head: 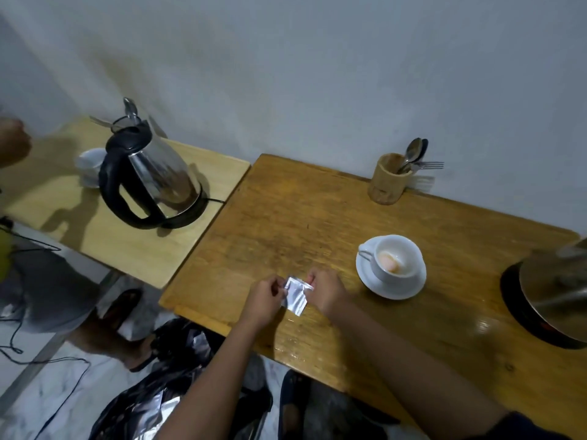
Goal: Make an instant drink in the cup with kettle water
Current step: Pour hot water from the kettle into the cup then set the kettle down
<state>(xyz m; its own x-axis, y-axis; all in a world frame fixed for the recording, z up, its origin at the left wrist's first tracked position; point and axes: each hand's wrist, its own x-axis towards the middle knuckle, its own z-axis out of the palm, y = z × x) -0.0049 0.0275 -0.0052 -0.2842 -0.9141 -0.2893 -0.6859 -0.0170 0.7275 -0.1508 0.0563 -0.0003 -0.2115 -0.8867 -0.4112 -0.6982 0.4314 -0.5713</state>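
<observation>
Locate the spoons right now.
In the head view, the spoons stand with a fork in the wooden holder at the table's far edge by the wall, beyond the cup.

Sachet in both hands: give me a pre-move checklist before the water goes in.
1. Silver sachet gripped by left hand and right hand: ok.
2. Sachet fully emptied: cannot tell.
3. Powder in the white cup: ok, a pale heap shows.
4. Cup upright on its saucer: ok.
5. Near kettle at the right edge, within reach: ok; water level cannot tell.
6. Spoons in the wooden holder: ok.
</observation>
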